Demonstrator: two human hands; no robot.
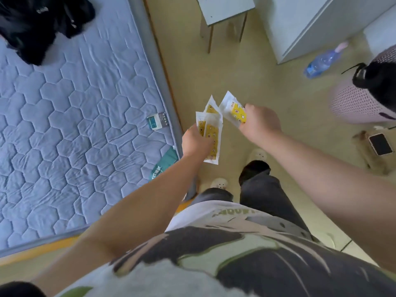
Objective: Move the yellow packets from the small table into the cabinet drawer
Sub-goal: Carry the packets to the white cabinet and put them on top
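Note:
I am standing on the floor and looking down at both arms. My left hand (196, 142) grips a fan of several yellow-and-white packets (211, 127), held upright over the floor. My right hand (260, 122) holds one more yellow packet (232, 109) just to the right of that fan, the two bunches almost touching. The small grey table (224, 10) stands at the top centre, its top bare where it shows. A pale cabinet (310, 24) fills the top right corner; no drawer is visible.
A bed with a quilted blue mattress (75, 116) runs along my left, with a black bag (40, 24), a small box (157, 121) and a green pouch (166, 161) on it. On the right lie a plastic bottle (323, 61), a pink basket (362, 99) and a phone (380, 144).

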